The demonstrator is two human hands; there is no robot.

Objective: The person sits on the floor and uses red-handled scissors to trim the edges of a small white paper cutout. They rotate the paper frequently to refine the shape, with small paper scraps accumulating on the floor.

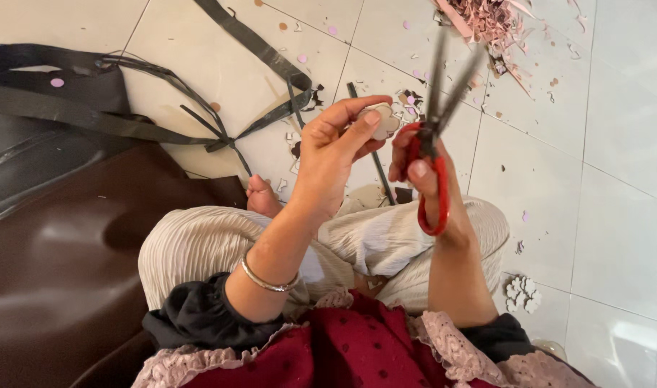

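Two grips raised over the lap: left hand (pixel 336 154) pinching a pale flower-shaped cutout (pixel 383 119) at its edge, seemingly leaving the rim free, just beside right hand (pixel 422 176) clenching red-handled scissors (pixel 435 136), blades parted above, more cutouts (pixel 522 294) on the floor (pixel 616 215) below.

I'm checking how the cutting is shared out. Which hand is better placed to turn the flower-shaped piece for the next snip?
Probably the left hand: its fingertips already pinch the pale flower-shaped piece. The right hand is occupied by the open red-handled scissors.
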